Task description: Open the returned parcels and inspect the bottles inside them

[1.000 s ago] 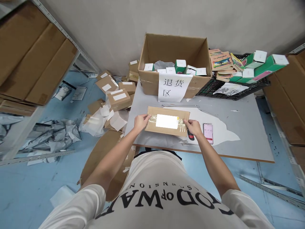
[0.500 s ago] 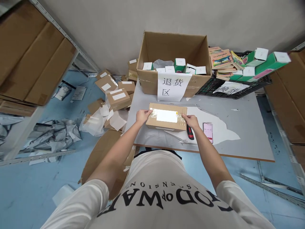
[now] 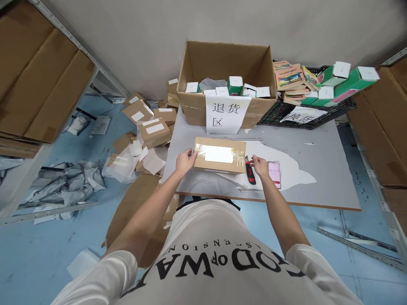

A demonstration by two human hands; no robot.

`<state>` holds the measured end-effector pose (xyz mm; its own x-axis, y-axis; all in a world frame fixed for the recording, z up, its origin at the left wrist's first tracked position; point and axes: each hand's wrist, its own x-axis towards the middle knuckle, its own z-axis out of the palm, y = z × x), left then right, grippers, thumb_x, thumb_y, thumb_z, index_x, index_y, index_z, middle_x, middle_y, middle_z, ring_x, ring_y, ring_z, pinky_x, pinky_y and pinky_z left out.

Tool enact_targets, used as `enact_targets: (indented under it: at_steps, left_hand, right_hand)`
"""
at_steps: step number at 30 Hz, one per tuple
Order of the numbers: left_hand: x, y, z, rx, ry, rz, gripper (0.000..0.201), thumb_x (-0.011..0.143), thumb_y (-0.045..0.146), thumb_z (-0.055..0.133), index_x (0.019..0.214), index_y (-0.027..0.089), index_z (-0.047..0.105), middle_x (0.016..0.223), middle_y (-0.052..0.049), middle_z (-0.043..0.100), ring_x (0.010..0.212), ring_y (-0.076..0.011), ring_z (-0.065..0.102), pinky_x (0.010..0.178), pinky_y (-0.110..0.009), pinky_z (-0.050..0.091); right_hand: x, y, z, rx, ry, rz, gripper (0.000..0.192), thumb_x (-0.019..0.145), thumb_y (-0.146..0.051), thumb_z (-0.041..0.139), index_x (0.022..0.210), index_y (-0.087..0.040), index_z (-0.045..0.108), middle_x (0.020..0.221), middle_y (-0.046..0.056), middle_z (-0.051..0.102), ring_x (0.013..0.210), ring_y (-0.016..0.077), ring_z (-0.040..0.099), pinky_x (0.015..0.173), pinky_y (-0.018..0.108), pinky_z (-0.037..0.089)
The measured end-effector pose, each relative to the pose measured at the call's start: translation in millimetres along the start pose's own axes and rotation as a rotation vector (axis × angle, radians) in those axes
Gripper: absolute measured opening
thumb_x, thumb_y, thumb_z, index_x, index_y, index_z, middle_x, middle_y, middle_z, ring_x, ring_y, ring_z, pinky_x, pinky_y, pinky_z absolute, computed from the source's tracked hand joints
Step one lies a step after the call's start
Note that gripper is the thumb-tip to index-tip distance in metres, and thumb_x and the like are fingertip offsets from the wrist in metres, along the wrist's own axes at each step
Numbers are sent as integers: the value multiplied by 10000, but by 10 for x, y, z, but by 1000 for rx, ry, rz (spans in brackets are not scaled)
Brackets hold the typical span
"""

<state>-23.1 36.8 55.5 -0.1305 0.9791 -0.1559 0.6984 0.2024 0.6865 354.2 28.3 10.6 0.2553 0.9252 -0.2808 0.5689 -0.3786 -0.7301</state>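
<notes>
A taped cardboard box [image 3: 206,166] with a white label [image 3: 218,154] lies on the table in front of me. My left hand [image 3: 186,161] is at the box's left end, thumb by its edge and fingers apart; whether it touches is hard to tell. My right hand [image 3: 260,166] is off the box, to its right, with loosely bent fingers and nothing visible in them. Between that hand and the box lies a red and black utility knife [image 3: 250,173]. A phone [image 3: 274,175] with a lit screen lies just right of my right hand.
At the table's back, a large open carton [image 3: 193,111] with a paper sign holds green-white boxes. A black crate [image 3: 270,114] beside it carries booklets and more boxes. Parcels [image 3: 154,132] and torn packaging lie left of the grey table [image 3: 330,169]. Shelves with cartons [image 3: 38,72] flank both sides.
My right hand has let go of the box's right end and moved right, beside the knife. The left hand's grip has loosened. The whole view has shifted slightly.
</notes>
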Motion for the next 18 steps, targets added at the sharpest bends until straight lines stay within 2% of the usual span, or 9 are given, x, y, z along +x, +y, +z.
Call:
enact_targets:
  at_steps: [3, 6, 9, 13, 18]
  left_hand:
    - [-232, -17, 43, 71, 49, 172, 574, 884, 430, 500, 1355, 103, 469, 1371, -173, 505, 1268, -313, 476, 1034, -395, 383]
    - [-435, 1, 136, 187, 38, 401, 569, 902, 409, 473, 1393, 129, 406, 1493, -154, 344, 1394, -296, 295, 1107, -447, 304]
    - [-551, 55, 242, 330, -33, 569, 539, 920, 404, 438, 1389, 141, 398, 1506, -155, 317, 1417, -283, 241, 1133, -492, 246]
    - [-590, 124, 325, 472, -85, 637, 531, 934, 401, 407, 1391, 131, 391, 1504, -161, 319, 1424, -292, 214, 1142, -526, 196]
    - [-588, 131, 331, 517, -118, 679, 553, 942, 402, 385, 1407, 104, 366, 1503, -157, 324, 1421, -275, 231, 1149, -476, 201]
  right_hand:
    - [-114, 322, -4, -284, 30, -6, 449, 832, -437, 510, 1137, -136, 644, 1034, 149, 691, 949, 257, 640, 860, 364, 462]
    - [-268, 490, 119, -493, -107, 27, 586, 816, -329, 564, 1366, -159, 457, 1231, 149, 598, 1107, 261, 571, 907, 357, 440]
    - [-374, 519, 306, -607, -191, 83, 693, 840, -339, 547, 1464, -216, 270, 1353, 130, 479, 1211, 265, 480, 923, 360, 432]
    - [-375, 511, 482, -688, -170, 161, 725, 877, -410, 489, 1490, -231, 144, 1329, 143, 422, 1246, 282, 406, 917, 381, 436]
    - [-289, 543, 523, -730, -170, 186, 683, 899, -349, 444, 1491, -255, 116, 1267, 138, 421, 1195, 283, 423, 901, 387, 445]
